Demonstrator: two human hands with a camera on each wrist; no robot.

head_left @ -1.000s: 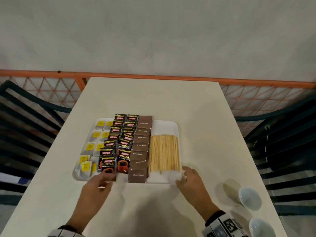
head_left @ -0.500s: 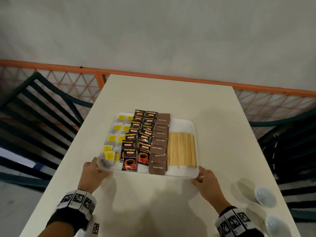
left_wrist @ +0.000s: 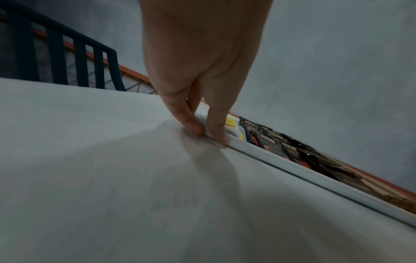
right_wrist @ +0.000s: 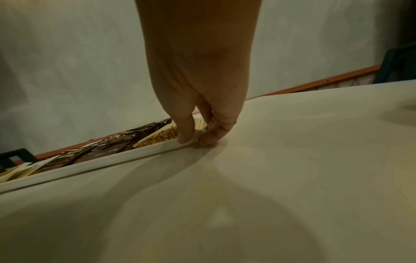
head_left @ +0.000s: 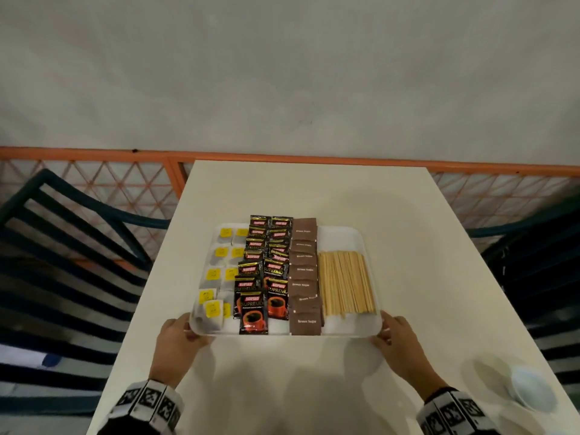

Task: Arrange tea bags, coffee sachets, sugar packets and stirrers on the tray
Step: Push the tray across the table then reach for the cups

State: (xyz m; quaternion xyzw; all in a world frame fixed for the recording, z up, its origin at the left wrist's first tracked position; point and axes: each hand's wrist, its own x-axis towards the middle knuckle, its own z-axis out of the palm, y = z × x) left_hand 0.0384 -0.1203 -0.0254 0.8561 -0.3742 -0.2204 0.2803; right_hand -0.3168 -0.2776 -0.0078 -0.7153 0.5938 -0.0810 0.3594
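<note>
We pinch the shallow white plastic tray [head_left: 340, 238] at its near corners — left hand [head_left: 175, 345], right hand [head_left: 400, 343] — light, stiff, loose sachets may slide.

Both bare hands, left hand [head_left: 175, 346] and right hand [head_left: 400, 348], wear black-and-white square-patterned marker wristbands over dark cuffs at the frame's bottom.

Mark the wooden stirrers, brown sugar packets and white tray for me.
wooden stirrers [head_left: 345, 282]: head view, middle of the bundle.
brown sugar packets [head_left: 306, 321]: head view, face of the nearest packet.
white plastic tray [head_left: 340, 235]: head view, bare far right floor.
</note>
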